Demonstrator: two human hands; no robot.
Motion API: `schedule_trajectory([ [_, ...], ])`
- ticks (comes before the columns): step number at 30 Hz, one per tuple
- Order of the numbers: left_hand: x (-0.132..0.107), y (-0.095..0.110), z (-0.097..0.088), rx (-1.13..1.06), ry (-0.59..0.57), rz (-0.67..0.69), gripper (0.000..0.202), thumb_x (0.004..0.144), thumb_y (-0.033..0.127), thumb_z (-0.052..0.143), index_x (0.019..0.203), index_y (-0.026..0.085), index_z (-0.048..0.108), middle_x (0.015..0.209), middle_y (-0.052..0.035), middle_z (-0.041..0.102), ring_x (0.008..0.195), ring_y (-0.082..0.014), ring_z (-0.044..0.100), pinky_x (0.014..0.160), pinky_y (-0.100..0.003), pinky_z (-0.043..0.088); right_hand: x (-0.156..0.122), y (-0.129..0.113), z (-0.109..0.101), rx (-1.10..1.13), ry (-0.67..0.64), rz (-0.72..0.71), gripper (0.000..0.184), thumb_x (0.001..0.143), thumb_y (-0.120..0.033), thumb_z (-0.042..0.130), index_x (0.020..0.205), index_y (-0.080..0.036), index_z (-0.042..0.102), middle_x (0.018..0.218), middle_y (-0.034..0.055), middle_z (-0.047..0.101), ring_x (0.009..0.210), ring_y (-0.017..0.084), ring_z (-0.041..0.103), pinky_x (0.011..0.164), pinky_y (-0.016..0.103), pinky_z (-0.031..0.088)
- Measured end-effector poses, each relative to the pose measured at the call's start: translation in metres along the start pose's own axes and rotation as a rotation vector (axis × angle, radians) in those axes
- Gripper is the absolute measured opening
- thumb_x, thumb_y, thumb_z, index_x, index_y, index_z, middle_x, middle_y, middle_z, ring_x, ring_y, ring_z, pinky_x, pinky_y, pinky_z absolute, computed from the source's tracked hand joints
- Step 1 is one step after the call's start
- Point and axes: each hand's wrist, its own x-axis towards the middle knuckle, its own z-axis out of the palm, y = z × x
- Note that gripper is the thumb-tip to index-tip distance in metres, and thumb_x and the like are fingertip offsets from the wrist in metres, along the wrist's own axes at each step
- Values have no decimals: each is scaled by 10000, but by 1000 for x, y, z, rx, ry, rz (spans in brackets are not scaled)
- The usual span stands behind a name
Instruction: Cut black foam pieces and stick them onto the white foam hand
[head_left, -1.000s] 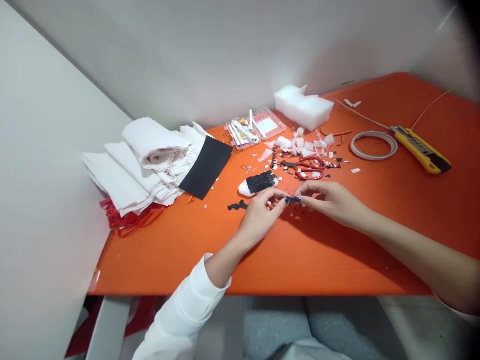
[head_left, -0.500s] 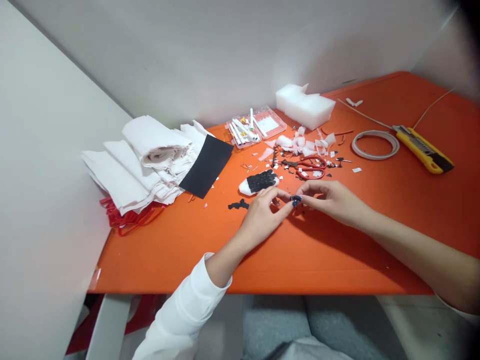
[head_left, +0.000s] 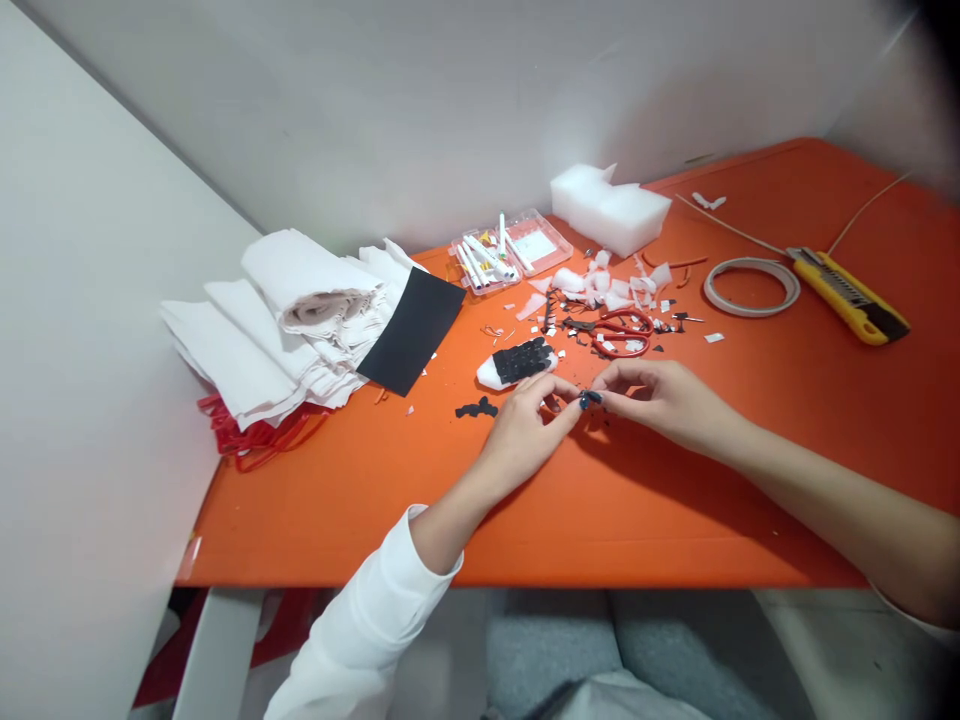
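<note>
Both hands meet mid-bench: the left hand [head_left: 525,435] and right hand [head_left: 664,400] pinch a small dark scrap [head_left: 589,399] between closed fingers. Bare orange bench [head_left: 360,500] lies open toward the near edge; red scissors [head_left: 619,333] sit just behind.

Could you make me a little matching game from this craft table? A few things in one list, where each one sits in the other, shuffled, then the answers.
Things:
1. utility knife
2. red scissors
3. black sheet
4. foam block

Places:
A. leaning on the pile of white fabric
B. at the back by the wall
C. among the paper scraps, just beyond the hands
D. far right, beside the coil of white strip

Pairs: 1-D, 2-C, 3-A, 4-B
</note>
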Motion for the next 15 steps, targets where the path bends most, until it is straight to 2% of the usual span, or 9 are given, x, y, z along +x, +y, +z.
schedule_trajectory([
  [4,0,-2,0,13,-20,7,185,912,347,485,860,201,585,883,-14,599,868,-155,544,759,-248,411,-1,-1,1,-68,7,-26,202,825,-376,599,808,-184,658,738,28,696,660,162,630,611,255,455],
  [9,1,-3,-1,-33,-48,30,287,961,343,365,825,191,566,848,-23,595,919,-164,547,836,-269,400,-1,-1,2,-77,8,-24,181,828,-351,583,808,-185,652,751,27,693,651,154,623,581,247,438],
  [15,1,-3,1,-21,-16,-16,191,891,382,525,862,201,578,890,-11,602,797,-140,536,694,-239,398,-2,-1,2,-94,1,-43,150,816,-317,585,800,-182,647,754,28,686,666,153,620,614,250,452],
])
